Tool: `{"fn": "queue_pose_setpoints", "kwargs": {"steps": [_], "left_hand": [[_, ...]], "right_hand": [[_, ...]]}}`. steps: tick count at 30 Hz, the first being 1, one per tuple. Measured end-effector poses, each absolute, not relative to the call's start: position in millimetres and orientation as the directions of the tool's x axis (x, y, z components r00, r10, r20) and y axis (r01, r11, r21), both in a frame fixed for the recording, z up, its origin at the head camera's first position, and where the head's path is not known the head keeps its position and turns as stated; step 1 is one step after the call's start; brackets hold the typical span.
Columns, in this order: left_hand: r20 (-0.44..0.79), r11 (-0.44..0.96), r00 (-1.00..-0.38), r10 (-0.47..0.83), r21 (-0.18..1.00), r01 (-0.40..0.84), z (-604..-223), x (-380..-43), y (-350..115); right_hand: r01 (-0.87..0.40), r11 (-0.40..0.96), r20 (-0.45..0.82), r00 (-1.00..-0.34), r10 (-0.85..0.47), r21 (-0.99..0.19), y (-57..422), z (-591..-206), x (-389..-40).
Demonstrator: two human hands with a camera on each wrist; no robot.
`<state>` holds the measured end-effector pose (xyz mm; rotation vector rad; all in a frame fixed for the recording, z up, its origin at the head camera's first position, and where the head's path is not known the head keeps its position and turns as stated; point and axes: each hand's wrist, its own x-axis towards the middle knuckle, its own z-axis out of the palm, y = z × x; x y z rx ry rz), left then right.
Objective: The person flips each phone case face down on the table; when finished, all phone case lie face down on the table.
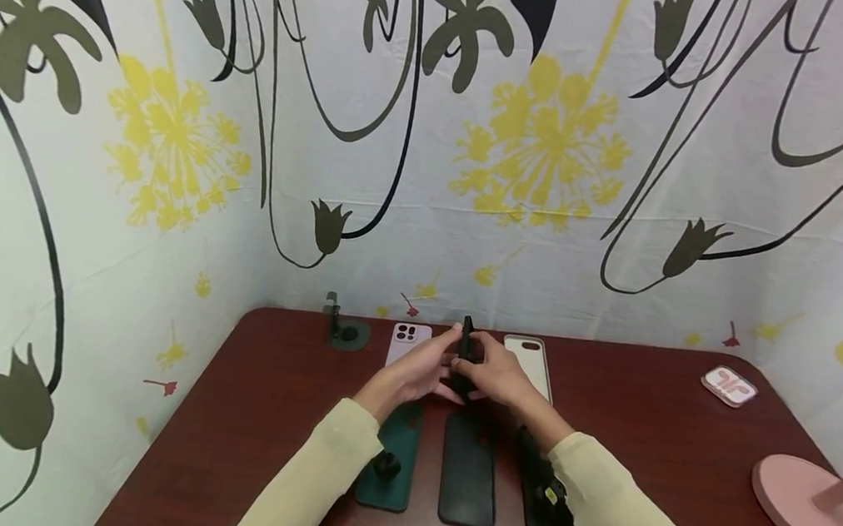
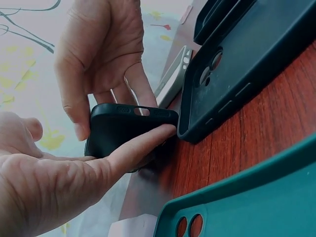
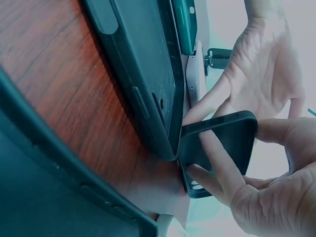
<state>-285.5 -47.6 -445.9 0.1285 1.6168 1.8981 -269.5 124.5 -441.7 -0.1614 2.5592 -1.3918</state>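
Right hand (image 3: 276,200) pinches upright black case (image 3: 238,147) between thumb and fingers; left hand (image 3: 261,74), fingers straight, steadies it. Light rim grip advisable, clear of flat case (image 1: 469,476) nearby.

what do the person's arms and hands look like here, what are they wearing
Both arms wear long, plain, pale yellow sleeves, the left sleeve and right sleeve ending near the wrist. The left hand and right hand are bare, with no gloves or rings showing. Small dark items show beside both sleeves; whether they are worn, I cannot tell.
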Motion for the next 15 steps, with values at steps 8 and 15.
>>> {"fn": "queue_pose_setpoints", "kwargs": {"steps": [8,15], "left_hand": [[-0.305,-0.037,-0.818,0.487,0.929,-0.368,-447.7,-286.9,-47.4],[-0.306,0.011,-0.837,0.455,0.941,-0.338,-447.3,-285.4,-47.7]], "right_hand": [[0.005,0.493,-0.096,-0.982,-0.160,-0.870,125.6,-442.4,-270.6],[-0.016,0.470,-0.056,-0.989,-0.138,-0.882,127.2,-442.5,-268.7]]}}
